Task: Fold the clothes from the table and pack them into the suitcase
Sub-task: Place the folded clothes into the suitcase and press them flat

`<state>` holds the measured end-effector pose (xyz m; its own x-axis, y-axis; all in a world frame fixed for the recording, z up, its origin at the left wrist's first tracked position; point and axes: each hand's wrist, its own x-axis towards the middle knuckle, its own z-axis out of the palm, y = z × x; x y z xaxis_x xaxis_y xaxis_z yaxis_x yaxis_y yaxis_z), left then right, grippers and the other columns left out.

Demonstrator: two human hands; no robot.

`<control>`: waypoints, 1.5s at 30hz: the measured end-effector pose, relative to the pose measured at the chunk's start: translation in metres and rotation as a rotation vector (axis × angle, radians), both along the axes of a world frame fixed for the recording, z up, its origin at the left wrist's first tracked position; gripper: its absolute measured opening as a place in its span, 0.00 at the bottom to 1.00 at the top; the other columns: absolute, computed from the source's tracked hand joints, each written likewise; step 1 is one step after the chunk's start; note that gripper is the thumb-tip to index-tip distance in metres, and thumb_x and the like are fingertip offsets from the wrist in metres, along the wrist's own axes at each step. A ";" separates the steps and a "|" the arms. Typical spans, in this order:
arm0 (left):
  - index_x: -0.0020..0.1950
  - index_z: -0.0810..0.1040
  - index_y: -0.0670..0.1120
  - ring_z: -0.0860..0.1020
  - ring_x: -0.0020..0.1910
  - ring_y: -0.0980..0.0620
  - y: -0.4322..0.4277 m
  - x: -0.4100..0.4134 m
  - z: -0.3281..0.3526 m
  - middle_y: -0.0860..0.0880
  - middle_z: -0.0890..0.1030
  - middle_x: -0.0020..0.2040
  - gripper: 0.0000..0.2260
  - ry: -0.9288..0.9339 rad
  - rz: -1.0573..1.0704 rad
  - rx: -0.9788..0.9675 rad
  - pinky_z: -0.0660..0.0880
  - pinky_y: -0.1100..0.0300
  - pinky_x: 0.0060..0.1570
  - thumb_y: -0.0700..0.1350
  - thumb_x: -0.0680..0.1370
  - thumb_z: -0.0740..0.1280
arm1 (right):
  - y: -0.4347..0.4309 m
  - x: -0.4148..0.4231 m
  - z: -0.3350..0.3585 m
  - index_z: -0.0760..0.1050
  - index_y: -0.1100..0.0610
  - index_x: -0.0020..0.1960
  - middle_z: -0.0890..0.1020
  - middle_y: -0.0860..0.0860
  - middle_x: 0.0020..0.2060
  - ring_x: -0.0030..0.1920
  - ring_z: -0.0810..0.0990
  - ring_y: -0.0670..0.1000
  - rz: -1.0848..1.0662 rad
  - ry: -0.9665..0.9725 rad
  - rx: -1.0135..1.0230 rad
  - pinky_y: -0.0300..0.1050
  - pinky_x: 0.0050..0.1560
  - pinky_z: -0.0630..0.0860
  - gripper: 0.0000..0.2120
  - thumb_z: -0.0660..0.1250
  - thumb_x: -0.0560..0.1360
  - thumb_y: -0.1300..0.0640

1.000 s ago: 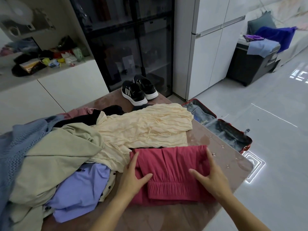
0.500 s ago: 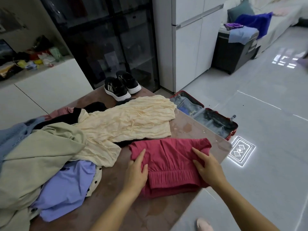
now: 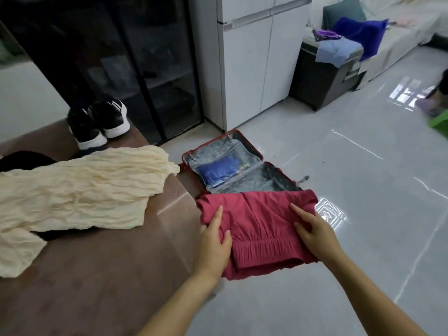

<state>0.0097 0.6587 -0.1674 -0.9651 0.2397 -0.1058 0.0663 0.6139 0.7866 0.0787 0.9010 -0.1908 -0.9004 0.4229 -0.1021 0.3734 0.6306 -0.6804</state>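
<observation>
A folded red garment (image 3: pixel 261 224) with an elastic waistband hangs in the air past the table's right edge, over the floor and the near end of the open red suitcase (image 3: pixel 242 170). My left hand (image 3: pixel 214 241) grips its left side and my right hand (image 3: pixel 315 231) grips its right side. The suitcase lies open on the floor with a blue folded item (image 3: pixel 218 169) inside. A crumpled cream garment (image 3: pixel 80 190) lies spread on the brown table (image 3: pixel 97 275).
A pair of black-and-white sneakers (image 3: pixel 99 123) stands at the table's far end. A dark garment (image 3: pixel 21 160) peeks out behind the cream one. A white cabinet (image 3: pixel 244 59), a dark glass cabinet and a dark stand with clothes (image 3: pixel 324 69) lie beyond. A person's foot (image 3: pixel 429 107) is at far right.
Both hands have lifted the folded red garment off the table and carried it right, out over the suitcase. The view has swung right, leaving the pile of other clothes out of sight.
</observation>
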 end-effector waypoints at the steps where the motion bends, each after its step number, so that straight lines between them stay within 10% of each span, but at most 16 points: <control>1: 0.76 0.60 0.51 0.65 0.71 0.48 0.023 -0.001 0.000 0.42 0.65 0.71 0.27 -0.015 0.003 0.008 0.56 0.69 0.65 0.41 0.78 0.63 | 0.021 -0.007 -0.001 0.70 0.43 0.68 0.76 0.52 0.55 0.54 0.76 0.54 0.004 -0.019 0.007 0.46 0.56 0.73 0.23 0.65 0.76 0.60; 24: 0.76 0.57 0.55 0.74 0.61 0.46 0.227 -0.198 -0.202 0.42 0.69 0.65 0.27 -0.315 0.509 -0.077 0.69 0.63 0.56 0.43 0.79 0.63 | 0.225 -0.315 -0.174 0.70 0.46 0.69 0.72 0.51 0.67 0.64 0.74 0.55 0.468 -0.215 0.025 0.47 0.62 0.71 0.23 0.64 0.77 0.61; 34: 0.74 0.63 0.52 0.71 0.65 0.43 0.234 -0.274 -0.446 0.40 0.71 0.62 0.28 -0.377 0.584 -0.036 0.66 0.58 0.67 0.39 0.76 0.67 | 0.240 -0.402 -0.414 0.66 0.44 0.71 0.72 0.51 0.67 0.60 0.76 0.53 0.576 -0.305 0.039 0.45 0.59 0.74 0.24 0.63 0.78 0.59; 41: 0.52 0.68 0.61 0.75 0.55 0.50 0.203 -0.335 -0.600 0.48 0.76 0.57 0.21 -0.229 0.535 -0.102 0.65 0.69 0.53 0.35 0.74 0.68 | 0.216 -0.464 -0.577 0.67 0.47 0.71 0.74 0.53 0.64 0.60 0.76 0.54 0.619 -0.243 -0.008 0.42 0.59 0.71 0.24 0.64 0.77 0.61; 45: 0.60 0.71 0.51 0.71 0.44 0.61 0.193 -0.360 -0.653 0.50 0.72 0.57 0.13 -0.202 0.447 -0.194 0.64 0.73 0.46 0.39 0.77 0.65 | 0.208 -0.494 -0.643 0.66 0.47 0.71 0.73 0.51 0.64 0.62 0.74 0.52 0.663 -0.197 -0.002 0.39 0.61 0.68 0.25 0.63 0.77 0.62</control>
<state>-0.3502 0.8515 -0.8206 -0.9246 -0.2330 -0.3014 -0.3762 0.6834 0.6256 -0.4152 1.1091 -0.8339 -0.9334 -0.2110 -0.2903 0.0259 0.7671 -0.6410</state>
